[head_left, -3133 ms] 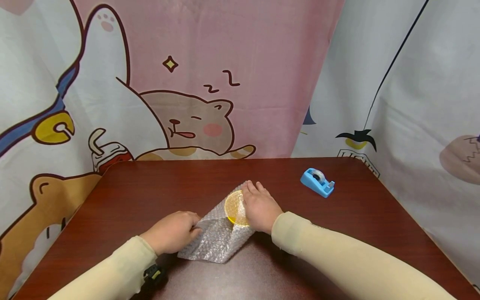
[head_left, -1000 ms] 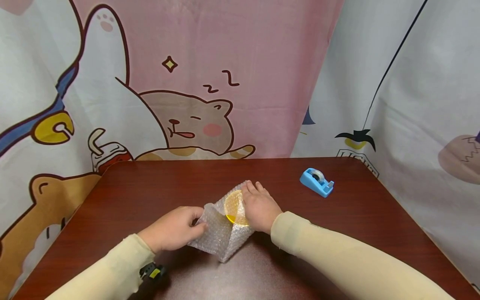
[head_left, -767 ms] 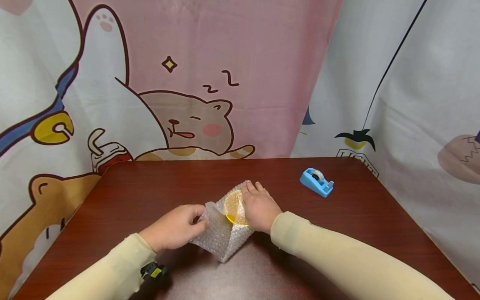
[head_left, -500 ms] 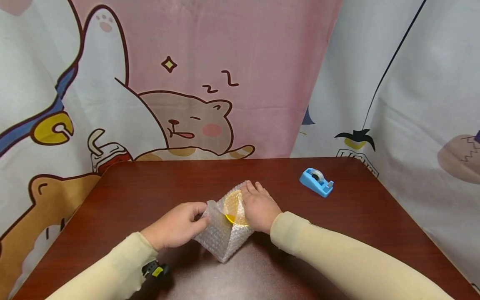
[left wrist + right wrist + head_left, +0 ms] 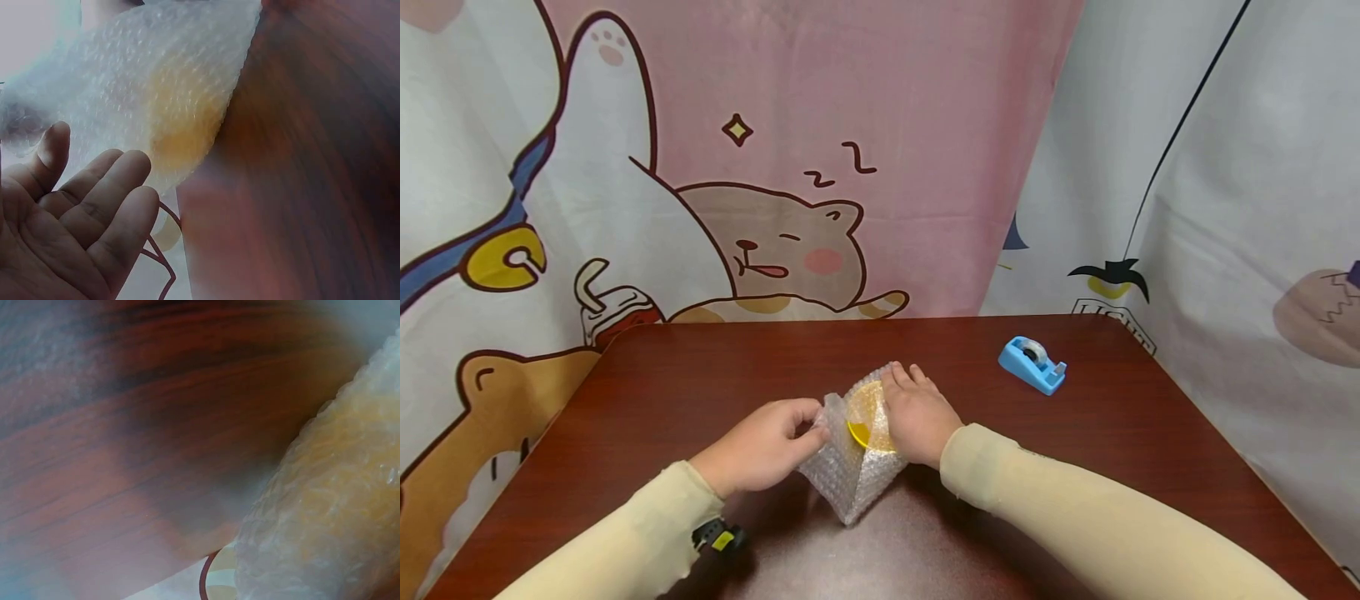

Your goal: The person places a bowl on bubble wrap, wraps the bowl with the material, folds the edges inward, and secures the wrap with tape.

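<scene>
A sheet of bubble wrap [image 5: 842, 477] lies folded over a round yellow-rimmed object [image 5: 859, 435], whose kind the wrap hides. With thumb and forefinger my left hand [image 5: 769, 446] pinches the raised left flap; the other fingers show loosely bent in the left wrist view, below the bubble wrap [image 5: 125, 81]. My right hand [image 5: 920, 417] rests with fingers extended on the right side of the wrap, pressing over the yellow object. The right wrist view shows the bubble wrap [image 5: 312, 506] with yellow showing through, and the right hand is not clearly seen there.
A blue tape dispenser [image 5: 1032, 365] with a clear roll stands at the back right of the dark red-brown table [image 5: 715, 367]. Behind the table hangs a cartoon-printed cloth [image 5: 880, 100]. A black band with a yellow mark [image 5: 721, 537] sits at the left wrist.
My left hand has lifted the left part of the bubble wrap and carried it rightward and slightly away, folding it toward the yellow object. The right hand has stayed in place.
</scene>
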A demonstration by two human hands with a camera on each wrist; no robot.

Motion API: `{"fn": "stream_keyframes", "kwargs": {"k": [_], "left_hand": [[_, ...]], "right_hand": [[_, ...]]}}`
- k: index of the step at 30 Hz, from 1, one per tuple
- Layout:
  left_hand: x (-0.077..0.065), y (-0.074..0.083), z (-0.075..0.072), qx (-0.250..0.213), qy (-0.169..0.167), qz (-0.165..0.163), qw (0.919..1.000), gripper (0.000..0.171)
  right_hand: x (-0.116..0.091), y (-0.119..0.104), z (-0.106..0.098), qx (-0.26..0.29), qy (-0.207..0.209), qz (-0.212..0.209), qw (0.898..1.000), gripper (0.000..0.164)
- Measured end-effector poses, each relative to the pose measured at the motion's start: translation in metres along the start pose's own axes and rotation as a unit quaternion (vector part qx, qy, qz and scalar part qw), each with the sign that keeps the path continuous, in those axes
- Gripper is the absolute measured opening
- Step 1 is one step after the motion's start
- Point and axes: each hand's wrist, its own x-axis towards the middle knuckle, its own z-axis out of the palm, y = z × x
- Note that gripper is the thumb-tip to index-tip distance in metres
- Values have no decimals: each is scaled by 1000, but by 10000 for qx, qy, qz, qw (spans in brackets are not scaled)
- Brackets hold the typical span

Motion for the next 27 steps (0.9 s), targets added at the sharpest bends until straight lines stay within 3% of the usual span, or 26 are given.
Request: {"fn": "stream_keyframes", "kwargs": {"k": [17, 21, 27], "left_hand": [[10, 7, 6, -193, 87, 151, 9997, 17], [11, 9, 9, -228, 194, 27, 9995, 17], [14, 15, 12, -523, 362, -414, 9971, 18]], "right_hand": [[-1, 0, 0, 231, -40, 118, 9997, 55], [-1, 0, -1, 282, -73, 138, 9995, 54], [-1, 0, 0, 324, -70, 162, 9993, 53]]}}
